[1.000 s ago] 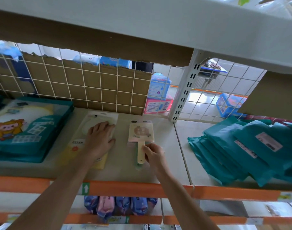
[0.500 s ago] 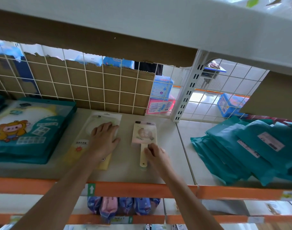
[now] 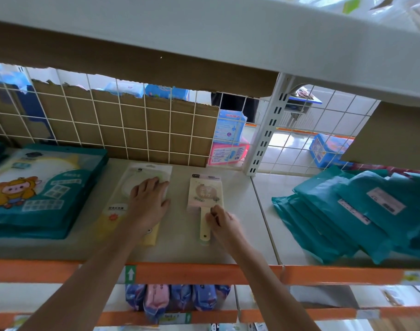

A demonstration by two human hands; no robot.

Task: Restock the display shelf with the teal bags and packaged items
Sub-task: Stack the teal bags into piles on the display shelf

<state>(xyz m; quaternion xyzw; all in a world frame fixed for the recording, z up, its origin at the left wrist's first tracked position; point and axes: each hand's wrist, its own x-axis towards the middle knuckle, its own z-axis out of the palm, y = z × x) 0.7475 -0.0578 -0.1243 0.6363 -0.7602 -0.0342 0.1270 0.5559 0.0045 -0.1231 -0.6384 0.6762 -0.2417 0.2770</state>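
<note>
Shelf board (image 3: 199, 253), middle bay, orange front edge; wire grid (image 3: 108, 120) at the back edge. Item 1: flat clear pack with a yellow lower part (image 3: 113, 212), lying lengthwise between back and front edge, left of centre; the left hand (image 3: 148, 199) lies flat on it, fingers straight, pressing it down and gripping nothing. Item 2: paddle-shaped packaged item (image 3: 205, 194), card end toward the back edge, handle toward the front, just beside item 1 and apart from it; the right hand (image 3: 222, 222) has its fingers curled at the handle and appears to pinch it, though slight blur hides the exact hold. Item 3: teal bags (image 3: 347, 218), an overlapping pile in the right bay, reaching to the front edge. Item 4: cartoon-printed teal packs (image 3: 44, 187), stacked at the left end. Step in hand, by judgement: squaring the two small packs into neat facings. Next move likely calls for a small nudge of the paddle's handle so that it lies parallel to item 1, then release of both hands; the slumped teal pile still looks in need of straightening.
</note>
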